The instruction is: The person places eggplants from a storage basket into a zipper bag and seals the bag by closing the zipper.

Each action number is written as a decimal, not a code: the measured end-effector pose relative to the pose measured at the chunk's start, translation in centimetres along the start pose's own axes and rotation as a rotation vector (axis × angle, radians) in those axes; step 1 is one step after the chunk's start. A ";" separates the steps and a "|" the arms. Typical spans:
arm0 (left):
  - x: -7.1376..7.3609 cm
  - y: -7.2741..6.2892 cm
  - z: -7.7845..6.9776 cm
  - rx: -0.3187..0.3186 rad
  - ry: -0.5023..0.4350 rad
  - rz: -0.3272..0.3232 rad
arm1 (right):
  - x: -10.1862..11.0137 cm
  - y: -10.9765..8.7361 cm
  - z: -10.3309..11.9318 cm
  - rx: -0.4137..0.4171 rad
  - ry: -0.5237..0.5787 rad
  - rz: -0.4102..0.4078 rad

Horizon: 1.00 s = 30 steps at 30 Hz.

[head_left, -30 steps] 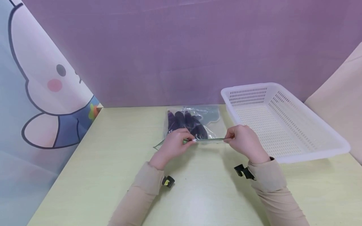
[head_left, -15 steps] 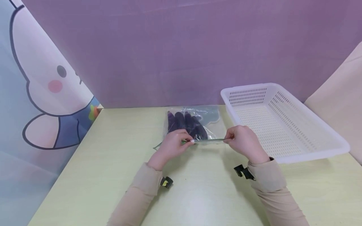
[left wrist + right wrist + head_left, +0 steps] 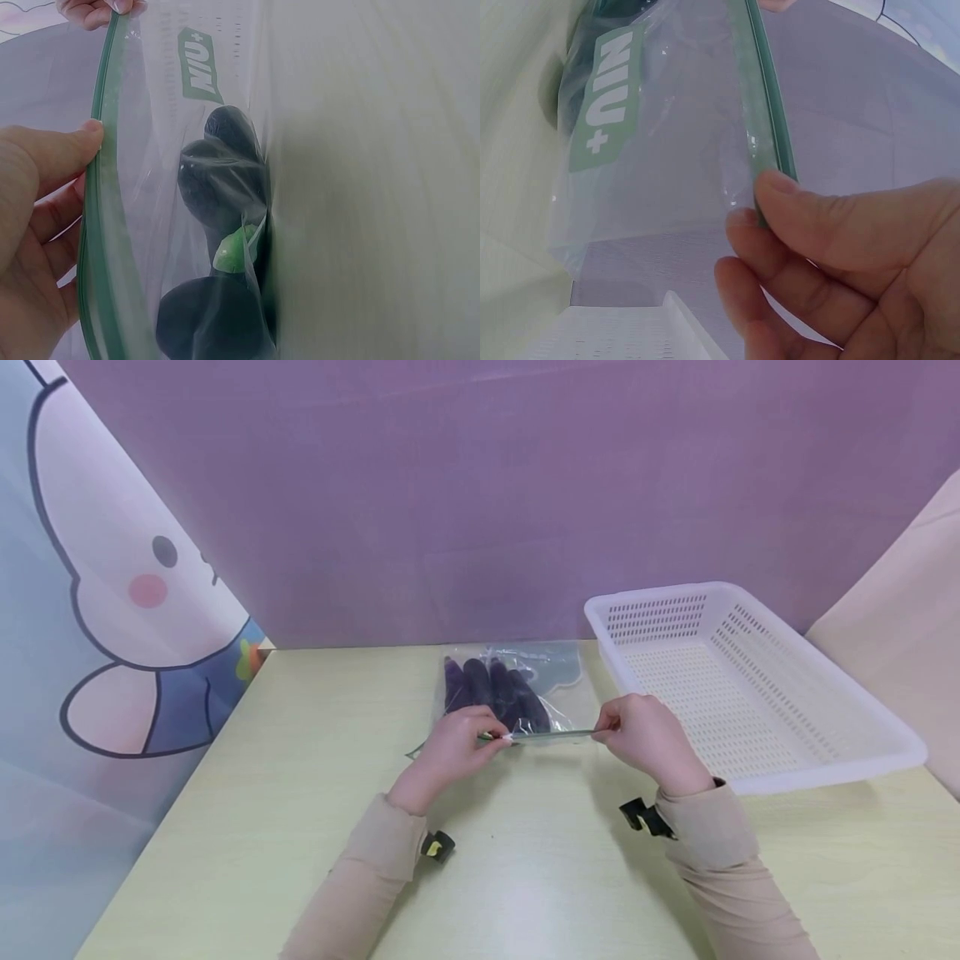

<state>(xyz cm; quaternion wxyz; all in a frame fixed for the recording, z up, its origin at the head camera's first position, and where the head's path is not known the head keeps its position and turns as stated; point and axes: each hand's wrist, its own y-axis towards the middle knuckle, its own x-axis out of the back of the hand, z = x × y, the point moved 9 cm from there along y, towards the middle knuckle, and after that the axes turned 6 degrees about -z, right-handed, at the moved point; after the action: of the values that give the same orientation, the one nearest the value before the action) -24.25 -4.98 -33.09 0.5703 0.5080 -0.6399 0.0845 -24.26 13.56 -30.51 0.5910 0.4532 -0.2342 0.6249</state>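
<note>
A clear zip bag point(image 3: 566, 697) with a green zip strip point(image 3: 551, 735) lies at the back of the table, its opening edge raised towards me. Inside are several dark purple eggplants point(image 3: 480, 681); one green stem end point(image 3: 234, 251) shows in the left wrist view. My left hand point(image 3: 453, 745) pinches the strip between thumb and fingers around its middle, a small white bit showing at the fingertips. The right hand point(image 3: 648, 739) pinches the strip's right end between thumb and forefinger. A green "NIU+" label point(image 3: 607, 101) is printed on the bag.
A white slotted plastic basket point(image 3: 697, 689) stands to the right, close beside the right hand. The pale wooden table point(image 3: 225, 827) meets a purple cloth backdrop point(image 3: 465, 510) behind the bag. A cartoon-printed cloth point(image 3: 112, 610) hangs on the left.
My left hand has slid slightly left along the zip strip, the small white bit moving with it. The right hand keeps its pinch in the same place.
</note>
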 end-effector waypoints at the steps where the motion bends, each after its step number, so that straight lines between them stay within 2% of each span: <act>1: 0.0 0.0 0.0 0.000 -0.001 -0.001 | 0.0 0.0 0.0 -0.001 0.000 0.001; 18: 0.2 -0.5 -0.1 -0.076 0.028 -0.034 | 0.1 -0.1 0.2 0.008 0.004 0.000; 30: 0.3 -0.7 0.0 -0.075 0.029 -0.035 | 0.0 0.0 0.1 0.012 -0.005 -0.005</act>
<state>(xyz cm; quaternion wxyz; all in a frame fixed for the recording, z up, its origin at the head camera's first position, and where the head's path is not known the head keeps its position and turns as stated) -23.70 -5.49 -33.14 0.5993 0.4962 -0.6254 0.0579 -24.24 13.49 -30.43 0.5893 0.4587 -0.2308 0.6238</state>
